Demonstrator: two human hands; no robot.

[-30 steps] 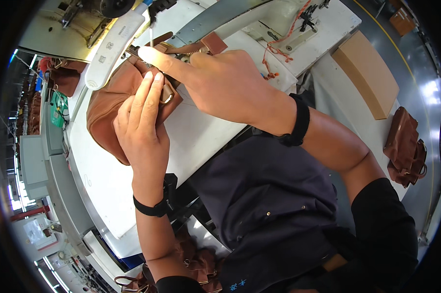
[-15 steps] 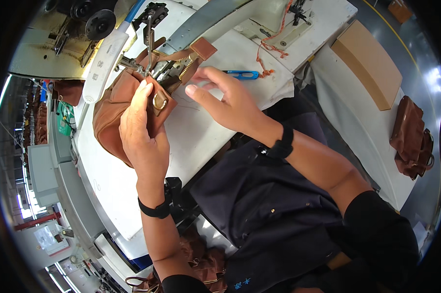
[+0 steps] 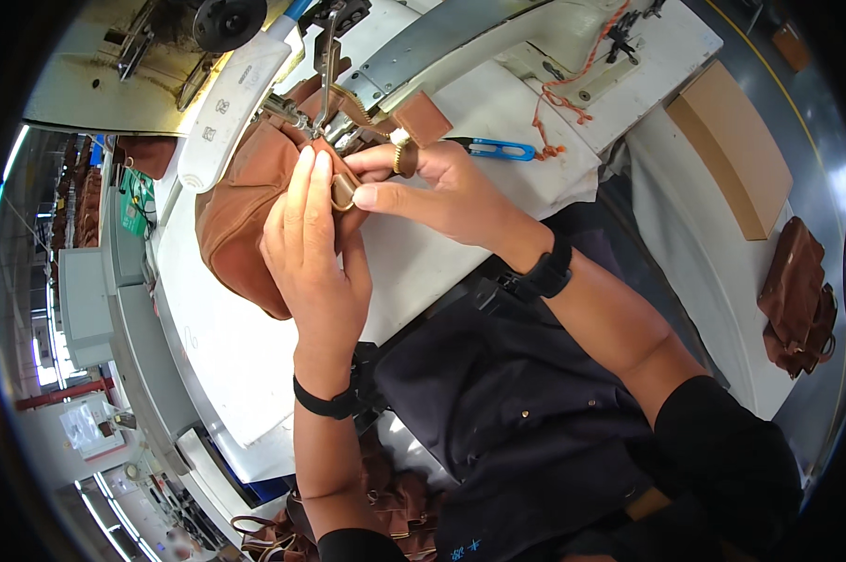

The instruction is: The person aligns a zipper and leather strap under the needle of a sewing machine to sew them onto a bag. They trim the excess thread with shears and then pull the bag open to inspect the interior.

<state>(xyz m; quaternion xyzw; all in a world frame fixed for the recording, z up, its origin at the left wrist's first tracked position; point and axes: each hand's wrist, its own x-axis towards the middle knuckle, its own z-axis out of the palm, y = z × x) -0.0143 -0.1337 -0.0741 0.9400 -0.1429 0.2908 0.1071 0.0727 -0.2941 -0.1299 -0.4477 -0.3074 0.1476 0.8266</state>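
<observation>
One bag (image 3: 240,211) sits at one sewing machine (image 3: 114,103); the left hand (image 3: 315,267) rests on it, straight-fingered, unclosed; the right hand (image 3: 451,197) pinches its edge between thumb and fingers. One blue cutter (image 3: 471,146) lies nearby.

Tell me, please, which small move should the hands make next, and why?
Probably ease the fingertips of the left hand slightly back from the slim silver metal sewing-machine foot: they press the brown leather bag very close to it, while the right hand, its thumb beside the gold metal ring, seems placed to steady that corner.
</observation>
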